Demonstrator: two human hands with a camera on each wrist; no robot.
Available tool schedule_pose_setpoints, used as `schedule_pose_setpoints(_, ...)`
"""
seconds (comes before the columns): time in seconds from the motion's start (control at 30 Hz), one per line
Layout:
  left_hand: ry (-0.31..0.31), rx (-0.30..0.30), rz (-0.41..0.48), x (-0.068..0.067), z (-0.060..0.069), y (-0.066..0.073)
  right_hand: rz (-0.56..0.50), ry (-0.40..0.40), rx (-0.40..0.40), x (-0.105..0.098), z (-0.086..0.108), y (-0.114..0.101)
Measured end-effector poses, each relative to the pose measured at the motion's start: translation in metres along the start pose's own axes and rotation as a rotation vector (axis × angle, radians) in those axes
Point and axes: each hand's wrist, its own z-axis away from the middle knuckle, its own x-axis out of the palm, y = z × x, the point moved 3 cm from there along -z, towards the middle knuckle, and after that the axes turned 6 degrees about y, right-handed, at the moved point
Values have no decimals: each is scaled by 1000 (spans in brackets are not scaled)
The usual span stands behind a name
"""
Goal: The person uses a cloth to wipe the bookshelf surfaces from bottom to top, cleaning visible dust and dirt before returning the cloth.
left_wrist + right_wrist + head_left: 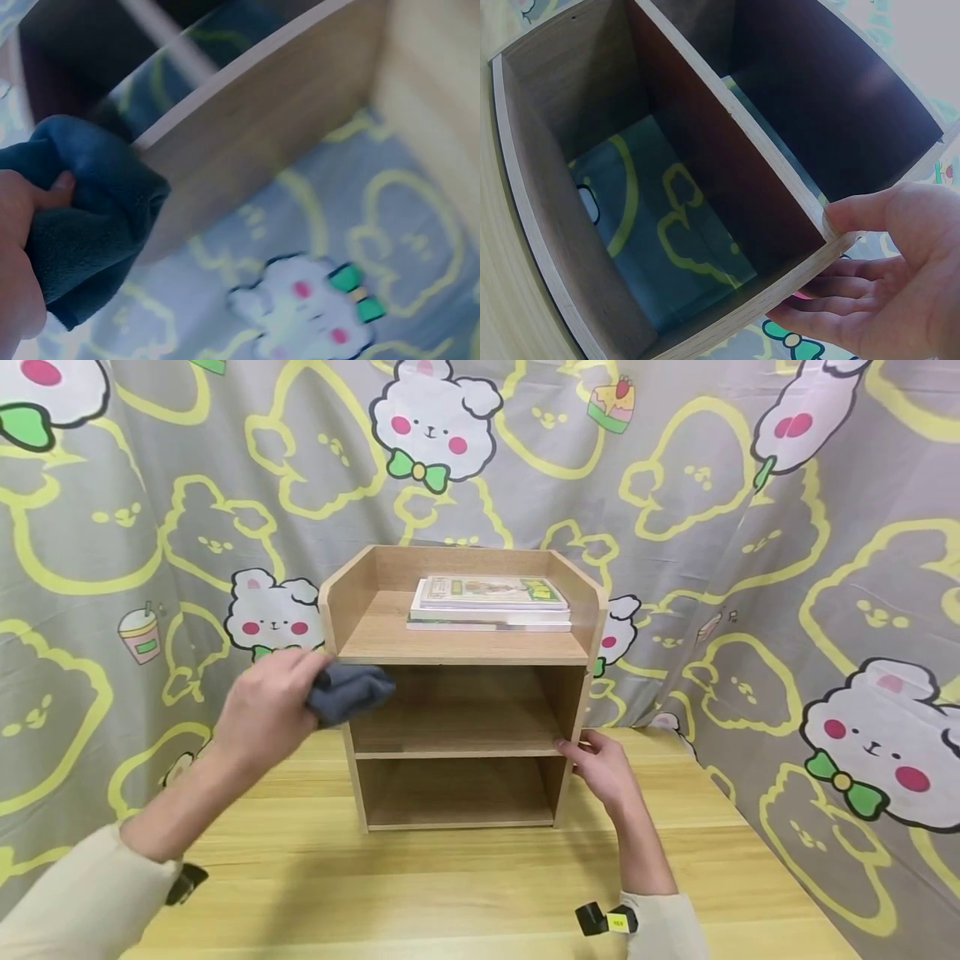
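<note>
The left hand's (266, 706) grip clamped a bunched cloth (351, 692), contact with the shelf unit (465, 753) unclear; the right hand (603, 770) pinched its side edge, presumably for steadiness.

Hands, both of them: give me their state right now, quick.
Left hand: closed, holding the dark blue cloth.
Right hand: closed on the side of the wooden shelf unit, thumb at the front edge.

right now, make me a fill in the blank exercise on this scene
The hand gripping the cloth is the ____ one.
In the head view, the other hand touches the ____ side of the shelf unit.
The books lie on the unit's ____ level.
Beneath the books are ____ open compartments.

left; right; top; two
</note>
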Motion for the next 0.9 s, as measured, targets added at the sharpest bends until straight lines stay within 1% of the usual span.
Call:
schedule_pose_setpoints(0.03,-10,-21,-3,-4,-9,-1,2,0,0,0,0,0)
schedule_pose_setpoints(0.1,-35,-42,-17,-10,-27,-3,3,3,0,0,1,0)
schedule_pose_setpoints(0.17,-55,-41,-33,-14,-40,-2,2,4,4,0,1,0)
schedule_pose_setpoints(0.23,-53,-37,-62,-18,-52,-2,4,1,4,0,1,0)
schedule_pose_setpoints(0.33,-23,-64,-101,-26,-69,-2,4,-3,0,0,1,0)
schedule_pose_setpoints(0.43,-5,-108,-122,-35,-87,-4,2,-6,-2,0,0,1)
schedule_pose_setpoints(0.57,47,-122,-158,-47,-110,-9,4,-5,12,0,0,1)
schedule_pose_setpoints(0.63,111,-120,-191,-52,-118,-12,12,-8,9,0,0,1)
schedule_pose_setpoints(0.7,188,-137,-202,-55,-124,-15,9,-5,7,0,0,1)
schedule_pose_setpoints(0.8,278,-137,-199,-53,-125,-16,5,-4,-3,1,0,1)
schedule_pose_setpoints(0.83,295,-136,-187,-50,-124,-16,0,-2,-1,1,0,0)
schedule_pose_setpoints(0.9,302,-116,-171,-44,-121,-15,-3,-2,-3,2,1,0)
